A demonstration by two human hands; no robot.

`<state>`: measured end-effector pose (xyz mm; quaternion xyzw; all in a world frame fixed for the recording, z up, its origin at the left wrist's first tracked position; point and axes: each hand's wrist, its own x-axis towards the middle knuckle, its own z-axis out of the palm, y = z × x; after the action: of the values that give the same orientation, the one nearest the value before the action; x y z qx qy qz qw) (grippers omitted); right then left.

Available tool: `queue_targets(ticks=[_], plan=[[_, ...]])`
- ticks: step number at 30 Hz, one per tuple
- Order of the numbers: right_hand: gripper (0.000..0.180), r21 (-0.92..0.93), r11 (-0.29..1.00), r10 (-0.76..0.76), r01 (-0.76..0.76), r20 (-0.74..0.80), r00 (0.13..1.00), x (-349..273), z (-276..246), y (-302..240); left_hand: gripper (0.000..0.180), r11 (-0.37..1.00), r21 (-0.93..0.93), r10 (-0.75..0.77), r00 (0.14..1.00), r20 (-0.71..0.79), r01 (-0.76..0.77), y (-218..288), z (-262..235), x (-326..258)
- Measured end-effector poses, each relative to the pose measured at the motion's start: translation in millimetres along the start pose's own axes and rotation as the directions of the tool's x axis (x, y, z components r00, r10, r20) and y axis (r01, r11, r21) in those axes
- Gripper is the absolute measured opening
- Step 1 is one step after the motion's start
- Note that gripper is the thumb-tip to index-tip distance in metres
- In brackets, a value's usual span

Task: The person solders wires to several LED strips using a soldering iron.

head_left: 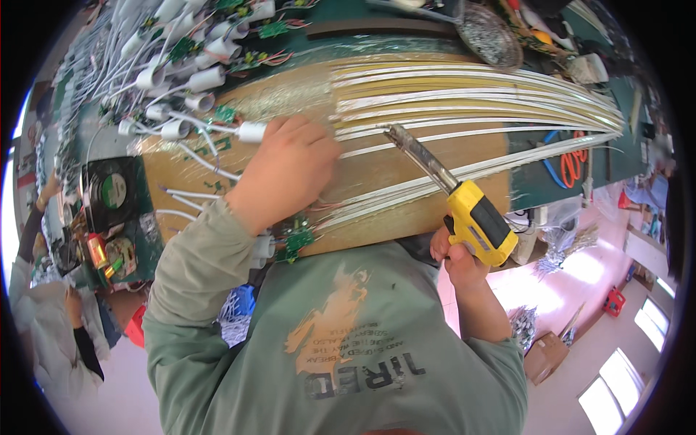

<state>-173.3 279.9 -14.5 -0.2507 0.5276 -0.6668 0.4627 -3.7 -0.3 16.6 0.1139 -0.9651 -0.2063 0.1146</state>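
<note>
My left hand [290, 167] is curled, palm down, over the brown board [428, 156], its fingertips hidden beneath it; what they pinch does not show. A white plastic cylinder [252, 132] with a cable lies against its fingers. My right hand [464, 262] grips a yellow-and-black soldering gun [482, 223] at the board's near edge. The metal barrel points away and to the left, its tip above the white strips [449, 98]. Under my left wrist a green circuit board [296, 241] with thin wires sits near the board's front edge.
Several white cylinders [206, 78] with cables and circuit boards crowd the far left. A round metal mesh dish [489, 36] stands at the back. Orange-handled pliers [573, 158] lie right, a black fan [109, 187] left. At the far left, another person's hand [51, 190] shows.
</note>
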Motion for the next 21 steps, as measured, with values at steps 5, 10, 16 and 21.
queue_targets(ticks=[5,10,16,21], plan=[[0.063,-0.099,0.968,-0.25,0.231,-0.262,0.932,35.2,-15.0,-29.6,0.012,0.999,0.016,-0.036,0.998,0.041,0.036,0.7,-3.3,-2.7],[0.05,-0.337,0.873,-0.47,0.352,-0.392,0.791,87.5,-37.5,-59.0,0.012,1.0,0.011,-0.02,1.0,0.014,0.02,0.9,-0.7,-2.4],[0.046,-0.169,0.966,-0.247,0.194,-0.403,0.881,93.9,-35.3,-59.6,0.011,1.0,0.007,-0.029,1.0,0.006,0.029,-1.1,1.5,-1.6],[0.058,0.039,0.973,-0.214,0.228,-0.221,0.951,72.1,-13.6,-33.8,0.011,1.0,0.014,-0.014,1.0,-0.008,0.014,-0.1,-1.1,-1.4]])
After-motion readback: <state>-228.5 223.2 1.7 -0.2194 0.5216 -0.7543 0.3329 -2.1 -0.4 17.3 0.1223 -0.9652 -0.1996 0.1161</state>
